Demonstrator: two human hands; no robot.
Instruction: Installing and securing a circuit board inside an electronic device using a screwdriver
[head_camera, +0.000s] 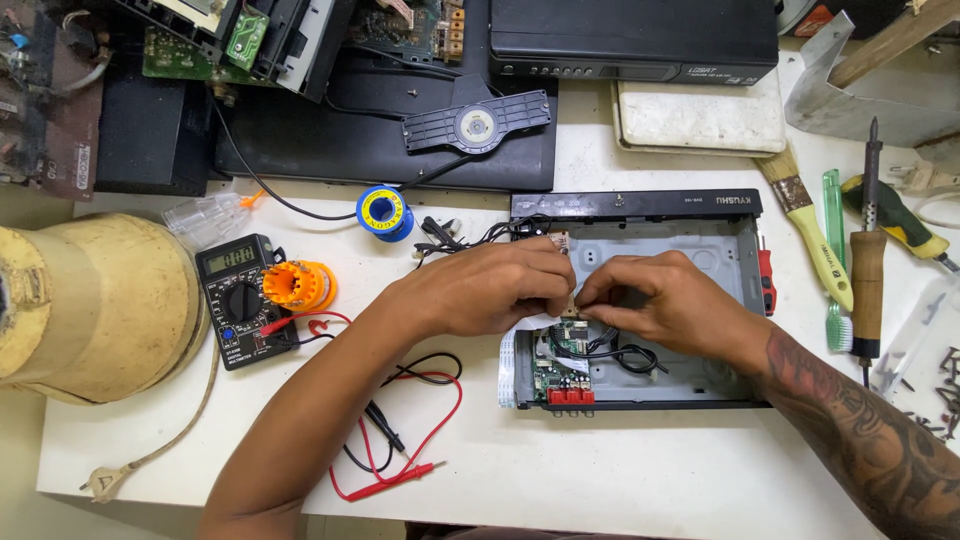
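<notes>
An opened black electronics box (720, 250) with a bare metal floor lies on the white table. Inside it, near the front left, sits a green circuit board (562, 365) with red sockets and black wires. My left hand (500, 285) and my right hand (660, 300) meet above the board. Both pinch a small brownish part (563, 243) between their fingertips. What the part is cannot be made out. A white ribbon cable (507, 365) lies at the box's left edge.
A black multimeter (235, 300) with red and black probe leads (400, 440) lies left of the box. Nearby are an orange spool (298, 285), a blue solder reel (385, 212) and a large yellowish cone (100, 300). A paintbrush (805, 235), soldering iron (868, 260) and screwdrivers lie right.
</notes>
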